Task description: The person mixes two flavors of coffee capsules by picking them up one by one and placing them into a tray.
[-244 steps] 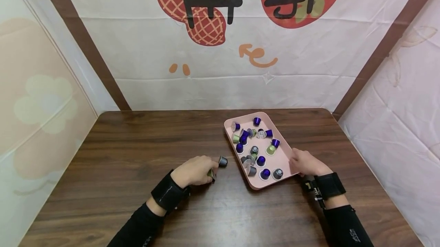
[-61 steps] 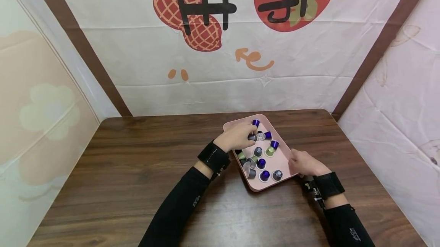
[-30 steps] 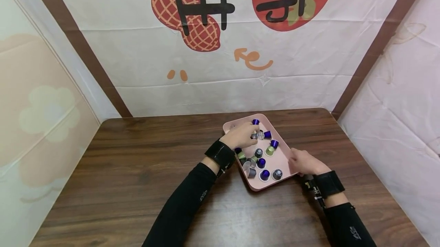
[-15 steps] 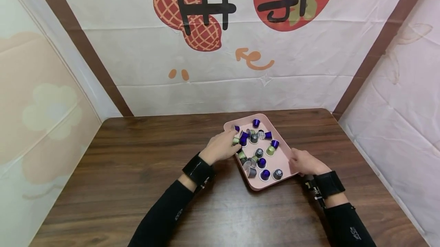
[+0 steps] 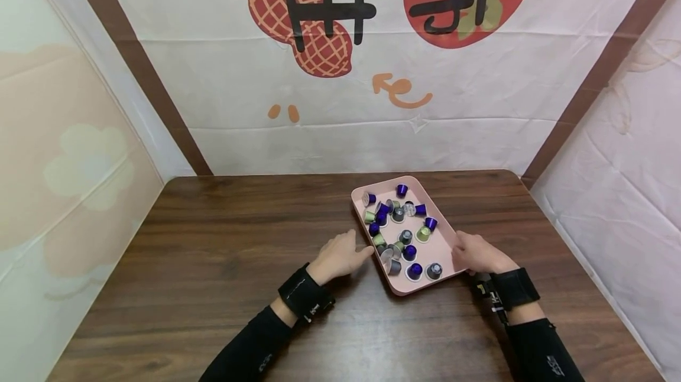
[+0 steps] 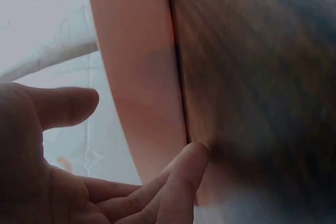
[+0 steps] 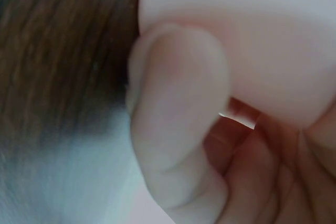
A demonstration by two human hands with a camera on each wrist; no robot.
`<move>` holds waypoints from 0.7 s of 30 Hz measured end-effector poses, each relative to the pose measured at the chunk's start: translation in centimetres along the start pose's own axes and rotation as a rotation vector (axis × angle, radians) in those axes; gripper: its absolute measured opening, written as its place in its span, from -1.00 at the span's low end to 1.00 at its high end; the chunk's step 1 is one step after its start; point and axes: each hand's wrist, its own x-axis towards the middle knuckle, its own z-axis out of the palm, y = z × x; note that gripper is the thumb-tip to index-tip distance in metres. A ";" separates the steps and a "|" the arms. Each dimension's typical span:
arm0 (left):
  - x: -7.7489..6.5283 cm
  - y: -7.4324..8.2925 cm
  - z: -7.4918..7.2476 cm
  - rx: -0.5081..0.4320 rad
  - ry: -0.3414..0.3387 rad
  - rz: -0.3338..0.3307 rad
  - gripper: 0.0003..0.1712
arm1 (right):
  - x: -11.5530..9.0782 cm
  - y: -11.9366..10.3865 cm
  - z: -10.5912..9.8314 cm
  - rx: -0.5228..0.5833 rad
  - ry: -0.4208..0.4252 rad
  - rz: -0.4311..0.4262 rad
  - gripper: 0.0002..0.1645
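Observation:
A pink tray [image 5: 443, 247] lies slanted on the table, holding several coffee capsules in blue, grey and green. Among them are a blue capsule [image 5: 402, 190] at the far end, a green capsule [image 5: 423, 234] mid-tray and a grey capsule [image 5: 434, 271] near the front. My left hand [image 5: 340, 256] is just outside the tray's left side, thumb and fingers spread apart and holding nothing; its thumb tip is close to the rim. At the front right corner my right hand [image 5: 479, 253] grips the tray, its thumb [image 7: 178, 93] against the pink wall in the right wrist view.
The brown wooden table [image 5: 223, 264] extends on both sides of the tray. A printed white cloth [image 5: 298, 145] hangs behind its far edge, with more cloth at left and right.
A grey and a green capsule from the table are now in the tray. My left hand has released the grey one and drawn back left past the rim. The right hand keeps its grip.

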 end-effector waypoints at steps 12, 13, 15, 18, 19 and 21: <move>-0.3 -0.7 -0.1 0.027 -0.036 0.051 -0.53 | 1.0 -0.3 0.4 0.005 -0.008 -0.025 -0.89; -0.4 -0.8 -0.2 0.035 -0.034 0.056 -0.58 | 1.1 -0.3 0.4 0.004 -0.009 -0.030 -0.89; -0.6 -1.0 -0.5 0.043 -0.033 0.069 -0.61 | 1.1 -0.3 0.3 0.000 -0.007 -0.044 -0.89; -1.0 -1.4 -0.9 0.077 -0.033 0.082 -0.59 | 1.0 -0.1 0.1 0.000 -0.003 -0.044 -0.88; -1.2 -1.5 -1.2 0.087 -0.033 0.081 -0.59 | 0.9 0.0 0.0 -0.001 -0.002 -0.047 -0.88; -1.6 -2.1 -1.7 0.109 -0.035 0.079 -0.60 | 0.7 0.3 -0.2 0.004 0.003 -0.034 -0.86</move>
